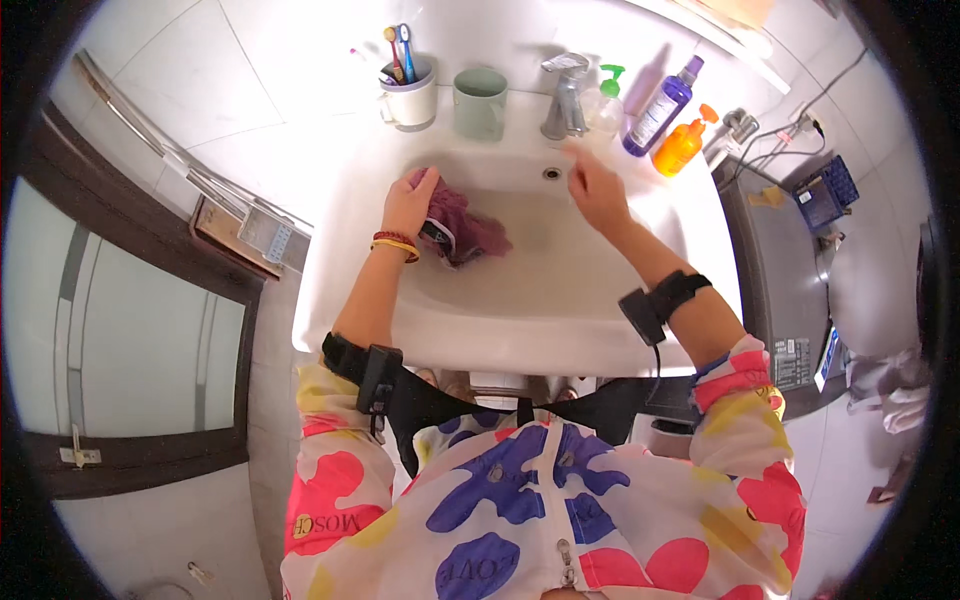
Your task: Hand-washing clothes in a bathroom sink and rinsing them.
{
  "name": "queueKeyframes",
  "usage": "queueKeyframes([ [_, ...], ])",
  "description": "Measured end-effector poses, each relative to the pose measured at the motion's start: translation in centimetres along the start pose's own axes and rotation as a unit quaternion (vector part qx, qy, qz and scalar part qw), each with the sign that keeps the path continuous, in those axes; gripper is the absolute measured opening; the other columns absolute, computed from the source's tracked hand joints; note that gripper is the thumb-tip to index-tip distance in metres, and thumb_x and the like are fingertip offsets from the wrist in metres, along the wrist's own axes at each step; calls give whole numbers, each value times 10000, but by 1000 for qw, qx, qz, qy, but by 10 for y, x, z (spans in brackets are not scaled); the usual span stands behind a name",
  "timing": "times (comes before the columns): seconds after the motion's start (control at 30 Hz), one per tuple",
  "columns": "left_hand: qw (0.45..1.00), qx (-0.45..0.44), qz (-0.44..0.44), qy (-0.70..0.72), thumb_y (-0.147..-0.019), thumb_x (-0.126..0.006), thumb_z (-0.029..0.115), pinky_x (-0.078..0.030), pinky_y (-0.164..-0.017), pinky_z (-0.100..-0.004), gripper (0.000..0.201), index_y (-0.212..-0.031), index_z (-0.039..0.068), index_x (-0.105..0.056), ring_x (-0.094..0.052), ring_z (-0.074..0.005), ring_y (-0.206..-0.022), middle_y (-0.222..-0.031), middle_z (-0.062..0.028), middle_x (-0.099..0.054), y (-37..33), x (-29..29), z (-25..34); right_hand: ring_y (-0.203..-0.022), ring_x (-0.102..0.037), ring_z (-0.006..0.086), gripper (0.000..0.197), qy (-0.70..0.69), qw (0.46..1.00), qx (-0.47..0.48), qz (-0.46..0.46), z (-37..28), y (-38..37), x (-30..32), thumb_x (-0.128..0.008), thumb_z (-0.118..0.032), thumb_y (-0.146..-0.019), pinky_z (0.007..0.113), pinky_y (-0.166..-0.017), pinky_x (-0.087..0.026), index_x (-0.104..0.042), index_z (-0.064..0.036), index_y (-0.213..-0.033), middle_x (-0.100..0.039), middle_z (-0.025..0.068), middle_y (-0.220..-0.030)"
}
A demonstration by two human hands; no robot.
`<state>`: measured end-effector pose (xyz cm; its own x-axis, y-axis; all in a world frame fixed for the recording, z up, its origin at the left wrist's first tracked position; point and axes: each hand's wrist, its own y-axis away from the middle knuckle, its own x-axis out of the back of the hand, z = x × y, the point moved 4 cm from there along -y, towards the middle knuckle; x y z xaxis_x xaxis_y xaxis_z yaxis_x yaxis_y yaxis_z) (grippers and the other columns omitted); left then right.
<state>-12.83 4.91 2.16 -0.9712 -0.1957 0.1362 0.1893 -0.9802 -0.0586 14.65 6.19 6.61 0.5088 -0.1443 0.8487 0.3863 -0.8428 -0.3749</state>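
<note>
In the white sink [480, 345], my left hand [408, 205] is closed on a wet maroon cloth [465, 225] with a dark, white-edged part. The cloth hangs down into the shallow water at the left of the basin. My right hand [597, 190] is raised over the right side of the basin, just below the silver faucet [566, 100]. Its index finger stretches toward the faucet, apart from it as far as I can see, and nothing shows in that hand. The overflow hole [551, 174] lies to its left.
Behind the basin stand a white cup [410, 105] with toothbrushes, a green cup [480, 105], a green-topped pump bottle [606, 105], a purple spray bottle [660, 110] and an orange pump bottle [680, 148]. A dark counter [785, 270] adjoins the sink's right; cables hang above it.
</note>
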Motion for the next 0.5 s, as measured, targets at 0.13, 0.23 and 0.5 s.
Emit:
queueKeyframes([
  [0.13, 998, -27, 8, -59, -803, -517, 319, -421, -654, -294, 364, -898, -28, -571, -544, -194, -682, -735, -127, -594, 4, -2, 14, -805, -573, 305, 412, 178, 932, 108, -296, 31, 31, -67, -437, -89, -767, 410, -685, -460, -464, -189, -1167, -589, 141, -902],
  [0.23, 998, -34, 3, -52, -803, -513, 317, -423, -649, -304, 356, -895, -22, -570, -555, -223, -685, -748, -134, -601, 5, 0, 13, -824, -574, 285, 364, 237, 869, 28, -433, 53, 44, -98, -441, -96, -760, 375, -705, -462, -484, -164, -1114, -592, 123, -886],
  [0.5, 996, -32, -15, -87, -806, -506, 321, -424, -632, -315, 330, -879, 7, -571, -553, -252, -675, -725, -147, -583, 17, -6, 31, -854, -575, 298, 335, 293, 804, 7, -518, 66, 29, -137, -452, -102, -732, 421, -698, -463, -541, -88, -1054, -591, 157, -905],
])
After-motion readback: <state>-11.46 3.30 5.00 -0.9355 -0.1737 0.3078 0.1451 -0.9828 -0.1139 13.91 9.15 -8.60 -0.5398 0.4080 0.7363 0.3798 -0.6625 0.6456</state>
